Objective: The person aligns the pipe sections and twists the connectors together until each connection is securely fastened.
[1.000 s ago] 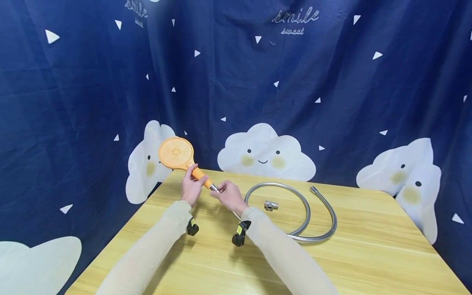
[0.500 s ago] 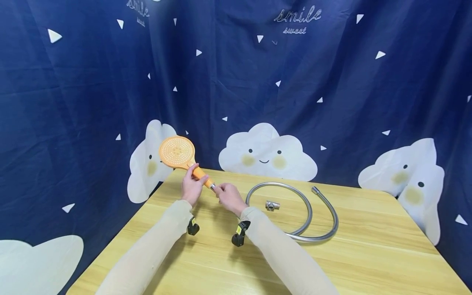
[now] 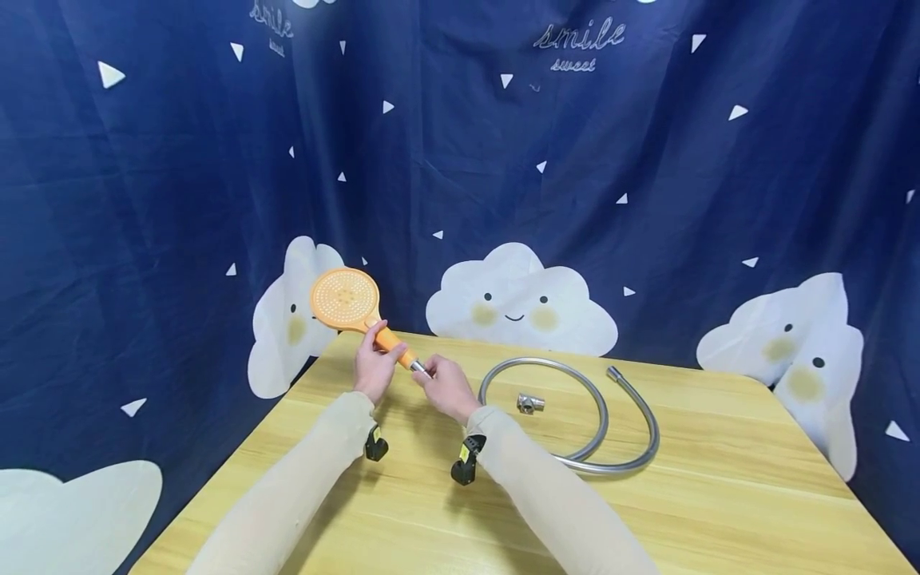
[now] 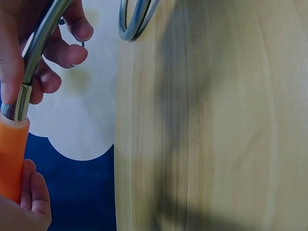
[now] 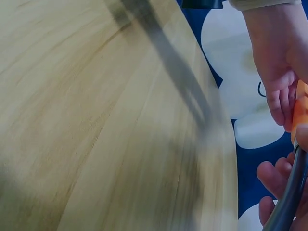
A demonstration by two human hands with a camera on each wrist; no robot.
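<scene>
An orange shower head (image 3: pixel 345 299) with a round perforated face is held up over the far left of the table, tilted. My left hand (image 3: pixel 374 373) grips its orange handle (image 4: pixel 12 161). At the handle's lower end, my right hand (image 3: pixel 449 390) has thumb and fingers about the metal nut (image 4: pixel 22 102) of a grey shower hose (image 4: pixel 44 38). In the left wrist view the nut sits right against the handle's end, and several of the right hand's fingers stand loosely off the hose. The right wrist view shows the hose (image 5: pixel 291 192) curving down past the right palm.
The rest of the hose lies looped on the wooden table (image 3: pixel 719 479), its free end (image 3: pixel 613 373) pointing to the back. Inside the loop sits a small chrome valve fitting (image 3: pixel 530 403). A dark blue curtain (image 3: pixel 460 160) with white clouds hangs behind and at the sides.
The right hand's fingers closed further over the nut half a second ago and have now eased back, showing more metal. The left hand and shower head stay in place.
</scene>
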